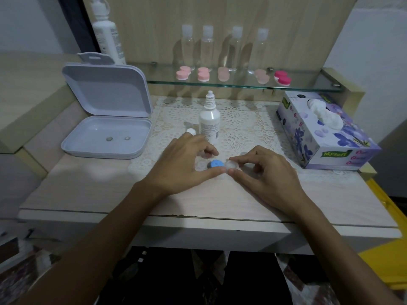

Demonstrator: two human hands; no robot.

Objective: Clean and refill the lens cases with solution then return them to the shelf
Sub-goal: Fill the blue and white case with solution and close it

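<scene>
Lying between both hands' fingers point(217, 171), lens case point(220, 165), white cap pinched right

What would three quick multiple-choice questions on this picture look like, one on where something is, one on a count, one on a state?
1. Where is the tissue box?
A. right side of the table
B. on the glass shelf
C. inside the white tray

2. How many clear bottles stand on the glass shelf?
A. two
B. four
C. six

3. The solution bottle on the table is:
A. lying down
B. upright, cap off
C. upright, capped

Answers: 1 A, it sits at the table's right edge. 2 B, four stand in a row. 3 B, its bare nozzle shows and a white cap sits beside it.
</scene>
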